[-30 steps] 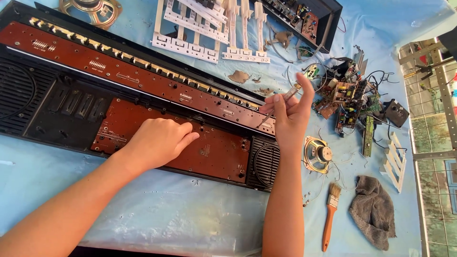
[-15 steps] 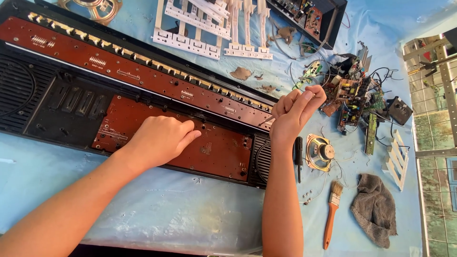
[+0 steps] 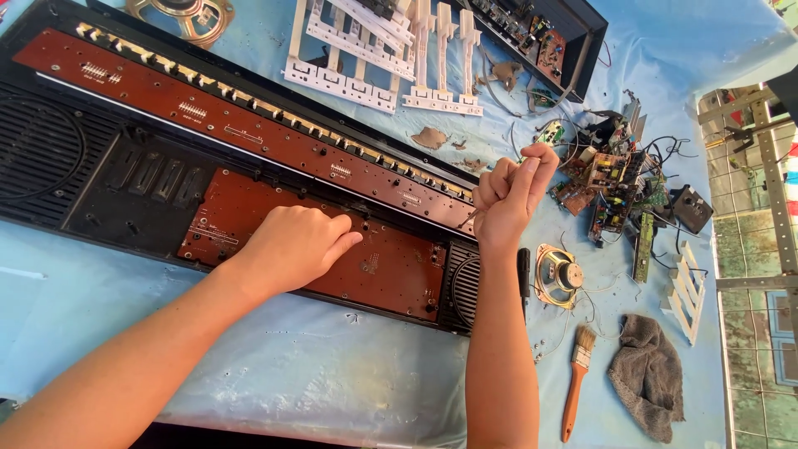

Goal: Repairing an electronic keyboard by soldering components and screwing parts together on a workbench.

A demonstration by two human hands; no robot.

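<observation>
Hands first: left hand [image 3: 293,247] lies flat, fingers together and loosely bent, pressing on the lower reddish-brown circuit board [image 3: 332,249] inside the long black plastic keyboard shell [image 3: 100,179]. It grips nothing, just rests there. Right hand [image 3: 509,193] is curled into a fist at the right end of the upper reddish-brown board strip [image 3: 249,125], thumb and fingers pinched around something thin; can't tell what it is, too small.

So that's two brown boards in the shell, the long narrow one above and the wider one below, where the left hand sits. Black speaker grilles count two as well: a big round one at the far left [image 3: 37,150] and a smaller one [image 3: 464,287] just beside the right wrist.

On the light blue table cover [image 3: 316,374]: one small loose round speaker [image 3: 559,274] right of the forearm, one bigger speaker [image 3: 184,15] at the top edge, one wooden-handled paintbrush [image 3: 576,382], one crumpled grey rag [image 3: 648,374], and one tangled heap of small circuit boards and wires [image 3: 619,179]. White plastic key frames [image 3: 391,50] lie along the top.
</observation>
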